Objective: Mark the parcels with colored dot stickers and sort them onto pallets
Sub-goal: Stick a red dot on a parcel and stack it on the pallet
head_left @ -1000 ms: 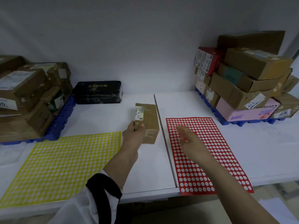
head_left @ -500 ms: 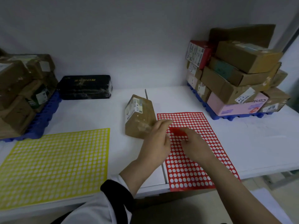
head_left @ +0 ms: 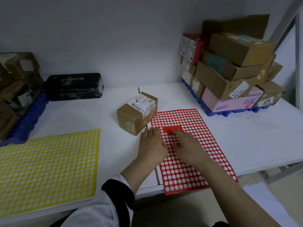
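White worktop (head_left: 196, 95): both flat, empty hands, left hand (head_left: 151, 147) and right hand (head_left: 188, 149), press the red sticker sheet (head_left: 205, 128) beside a brown parcel (head_left: 136, 113).

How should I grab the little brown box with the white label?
Probably from above: the small brown cardboard box lies flat on the white table, label up. Pinch its two long sides, staying clear of the red sticker sheet along its right edge.

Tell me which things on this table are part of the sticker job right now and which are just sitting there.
In use:
- small brown cardboard parcel with a white label
- red dot-sticker sheet
- left hand and right hand, both at the red sheet

Lying about for now:
- yellow dot-sticker sheet
- black wrapped rectangular package
- stacked boxes on the right blue pallet
- boxes on the left blue pallet
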